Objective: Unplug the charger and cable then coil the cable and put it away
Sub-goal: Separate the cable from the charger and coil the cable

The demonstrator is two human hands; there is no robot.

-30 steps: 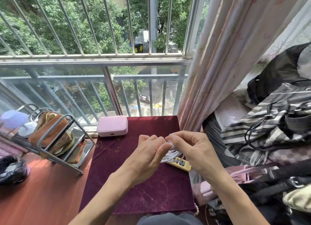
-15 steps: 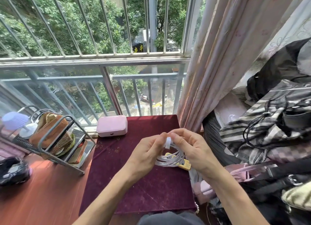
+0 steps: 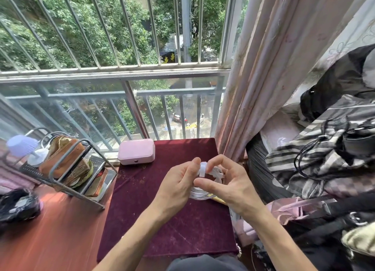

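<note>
Both hands, left point(image 3: 176, 186) and right point(image 3: 229, 184), are pinching the coiled white cable point(image 3: 205, 194) above the maroon cloth point(image 3: 162, 226), whose faint lettering is unreadable.

— Where's the camera?
— On the person's head, wide-angle, tipped forward and down over the tabletop point(image 3: 67, 236), facing the barred window point(image 3: 113, 71).
— How close?
— Near: both forearms run in from the bottom edge, and the hands meet just below centre.
— Any second view?
— None, so nothing is shared.
</note>
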